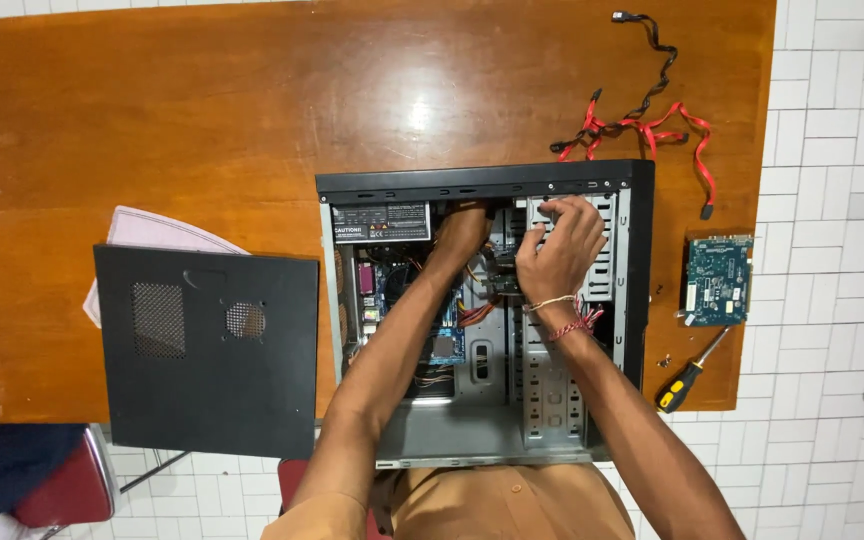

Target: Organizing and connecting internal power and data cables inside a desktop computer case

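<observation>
An open case (482,180) is laid on the worktop (202,110), with both hands reached inside. The left hand (460,232) is buried near the top edge; its grip cannot be told. The right hand (558,250) is curled beside it against the drive cage (602,260), nothing clearly held. A side panel (207,350) lies left of the hands; a card (717,280), screwdriver (687,378) and cables (652,125) lie right.

Bright overhead light left a white glare spot on the bench (422,112); focus was sharp, shadows faint.
</observation>
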